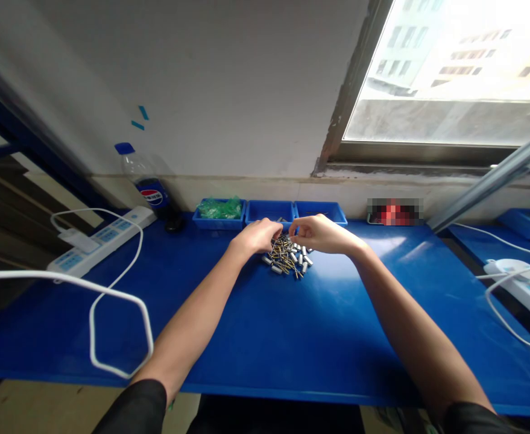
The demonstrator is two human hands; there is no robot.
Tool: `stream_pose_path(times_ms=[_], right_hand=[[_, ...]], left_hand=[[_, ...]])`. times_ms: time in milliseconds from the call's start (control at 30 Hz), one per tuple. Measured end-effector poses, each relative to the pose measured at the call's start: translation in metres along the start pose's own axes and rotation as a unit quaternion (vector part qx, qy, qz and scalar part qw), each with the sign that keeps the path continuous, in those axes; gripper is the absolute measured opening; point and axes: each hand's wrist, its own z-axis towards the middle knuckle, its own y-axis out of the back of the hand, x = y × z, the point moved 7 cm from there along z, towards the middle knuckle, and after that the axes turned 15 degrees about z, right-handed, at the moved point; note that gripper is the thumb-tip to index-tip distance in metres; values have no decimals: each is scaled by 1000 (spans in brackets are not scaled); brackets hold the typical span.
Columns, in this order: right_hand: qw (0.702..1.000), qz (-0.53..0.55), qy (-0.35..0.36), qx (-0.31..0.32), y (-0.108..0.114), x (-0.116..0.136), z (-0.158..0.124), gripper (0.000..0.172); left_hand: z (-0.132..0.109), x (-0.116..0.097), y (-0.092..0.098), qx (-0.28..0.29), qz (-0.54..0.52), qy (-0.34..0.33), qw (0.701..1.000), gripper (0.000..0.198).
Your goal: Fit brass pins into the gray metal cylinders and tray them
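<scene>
Pile of metal pins and sleeves (287, 258) sits on the tabletop (292, 337) right under the grip so parts stay handy, left hand (258, 235) and right hand (321, 234) curled fingertip-to-fingertip over it, can't tell if anything's actually pinched tho.

Small heap of metal parts (287, 258) is lying loose on the blue table (292, 337), just in front of the middle blue tray (270, 212). Two kinds are showing in it: short silver cylinders (276, 269) and thin gold-coloured pins (284, 261). The pieces are pointing every way, overlapping and touching, with a few cylinders straying at the near edge. The far side of the heap is sitting under the left hand (258, 235) and the right hand (321, 234); too small to tell whether either is pinching a piece.
</scene>
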Motion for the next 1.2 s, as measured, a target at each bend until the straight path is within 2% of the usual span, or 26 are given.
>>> stream_pose_path(times_ms=[133, 200, 300, 400, 467, 533, 633, 767, 833, 900, 1000, 1100, 1200], right_hand=[[1000, 9, 9, -15, 0, 4, 1, 14], [1000, 6, 8, -17, 0, 5, 2, 14], [1000, 10, -8, -17, -1, -2, 3, 12], [998, 44, -32, -27, 0, -15, 5, 10], [993, 100, -44, -33, 1, -23, 6, 14], [980, 190, -55, -36, 0, -29, 6, 23], [940, 328, -67, -68, 2, -34, 5, 36], [896, 419, -54, -138, 8, -37, 4, 44], [890, 428, -40, -151, 10, -37, 5, 42], [902, 404, -34, -148, 10, -37, 6, 39], [928, 333, -37, -162, 15, -43, 7, 32], [937, 238, -44, -251, 35, -55, 1, 26], [924, 151, -37, -350, 56, -61, -10, 27]], left_hand=[[-3, 6, 4, -3, -29, 13, 999, 38], [-4, 8, 11, -23, -70, 7, 997, 36], [-4, 12, 24, -86, -161, -10, 983, 26], [-4, 20, 36, -156, -257, -4, 954, 17], [-5, 25, 40, -188, -316, 11, 930, 15], [-5, 27, 42, -199, -364, 20, 910, 19], [-6, 26, 41, -189, -408, 17, 893, 25], [-6, 21, 40, -170, -432, 3, 886, 29], [-6, 18, 40, -161, -428, -5, 889, 29], [-5, 17, 39, -156, -401, -8, 903, 25], [-5, 18, 36, -138, -293, 2, 946, 15], [-6, 21, 27, -73, -158, 14, 985, 14], [-7, 28, 18, -5, -81, 29, 996, 19]])
